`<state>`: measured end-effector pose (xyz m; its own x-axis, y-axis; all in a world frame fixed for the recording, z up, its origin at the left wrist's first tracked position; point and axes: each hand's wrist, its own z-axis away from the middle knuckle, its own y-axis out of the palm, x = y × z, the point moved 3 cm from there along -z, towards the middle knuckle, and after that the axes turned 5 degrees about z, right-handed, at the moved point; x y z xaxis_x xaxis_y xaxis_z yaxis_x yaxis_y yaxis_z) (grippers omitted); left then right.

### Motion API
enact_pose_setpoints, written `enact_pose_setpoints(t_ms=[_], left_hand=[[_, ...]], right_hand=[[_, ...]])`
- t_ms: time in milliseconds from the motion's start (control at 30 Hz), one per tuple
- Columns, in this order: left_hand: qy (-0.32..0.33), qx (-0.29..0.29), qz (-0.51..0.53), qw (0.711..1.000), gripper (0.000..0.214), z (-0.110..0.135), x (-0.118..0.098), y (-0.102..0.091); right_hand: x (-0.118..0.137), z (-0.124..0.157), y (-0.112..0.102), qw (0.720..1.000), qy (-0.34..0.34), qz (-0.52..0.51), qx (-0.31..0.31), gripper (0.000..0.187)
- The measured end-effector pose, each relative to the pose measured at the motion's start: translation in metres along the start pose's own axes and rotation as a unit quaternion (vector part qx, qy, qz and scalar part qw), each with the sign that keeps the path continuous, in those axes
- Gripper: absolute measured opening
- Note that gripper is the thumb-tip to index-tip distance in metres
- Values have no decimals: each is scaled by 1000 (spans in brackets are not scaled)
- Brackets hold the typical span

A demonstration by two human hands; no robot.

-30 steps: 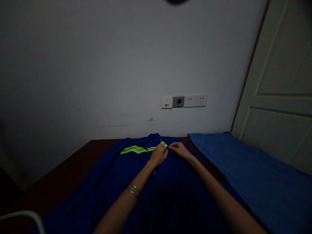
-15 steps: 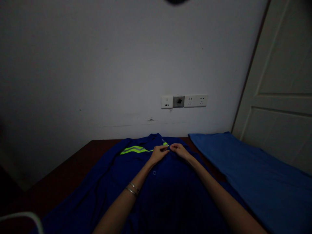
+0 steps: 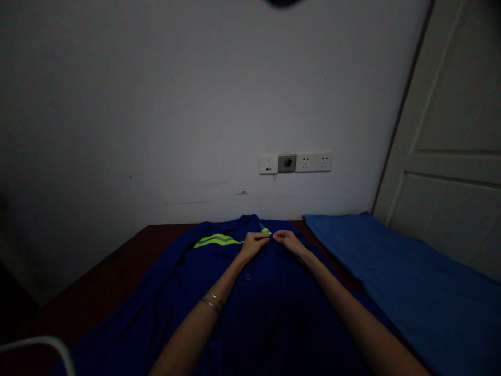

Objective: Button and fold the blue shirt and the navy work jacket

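A dark blue work jacket [image 3: 211, 266] lies spread on a dark red-brown table, its collar towards the wall. Across its chest runs a yellow-green and grey reflective strip [image 3: 217, 239]. My left hand [image 3: 254, 244] pinches the jacket's front, just below the strip. Close beside it, my right hand [image 3: 288, 241] pinches the cloth too, thumb and fingers together. The fingertips of both hands nearly meet, and the bit of cloth between them is too small to make out. A round button [image 3: 248, 277] shows lower on the front. Two bracelets [image 3: 213, 301] circle my left wrist.
A lighter blue cloth [image 3: 407, 266] lies to the right of the jacket. Behind the table [image 3: 129, 250] rises a white wall with sockets [image 3: 314, 162] and a switch. A panelled door [image 3: 450, 156] stands at the right. A pale curved tube [image 3: 43, 340] crosses the lower left corner.
My left hand has shifted very slightly, its fingers now straighter on the cloth. My right hand stays almost in place. The jacket lies as before.
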<state>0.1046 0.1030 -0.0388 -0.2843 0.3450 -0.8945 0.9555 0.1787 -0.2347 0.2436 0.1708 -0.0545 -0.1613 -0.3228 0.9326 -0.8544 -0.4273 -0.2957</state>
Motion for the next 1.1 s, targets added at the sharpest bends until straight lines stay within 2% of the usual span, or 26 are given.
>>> enact_pose_setpoints(t_ms=[133,367,433,533,667,800,900,1000,1100], left_hand=[[-45,-17,7,999,22,-2,4,0],[-150,-13,57,987,19,1,14,5],[-157,-13,64,985,20,1,13,5],[-132,-37,75,988,23,-5,1,1],[-87,-83,68,990,29,-17,-34,-16],[-18,-95,34,995,29,-15,-76,-47],[0,-97,-28,995,29,-2,-94,-84],[-13,-109,-121,987,29,16,-97,-134],[-68,-103,-185,975,30,43,-87,-196]], right_hand=[[1,3,1,1000,0,15,11,23],[4,6,2,995,-35,91,-5,15],[7,6,3,992,-48,114,-14,16],[14,9,2,987,-66,142,-30,16],[25,14,-3,975,-94,191,-61,19],[38,19,-10,960,-117,227,-114,22],[46,22,-12,956,-122,225,-143,25],[54,24,-10,959,-126,211,-141,27],[61,26,-6,961,-133,206,-125,29]])
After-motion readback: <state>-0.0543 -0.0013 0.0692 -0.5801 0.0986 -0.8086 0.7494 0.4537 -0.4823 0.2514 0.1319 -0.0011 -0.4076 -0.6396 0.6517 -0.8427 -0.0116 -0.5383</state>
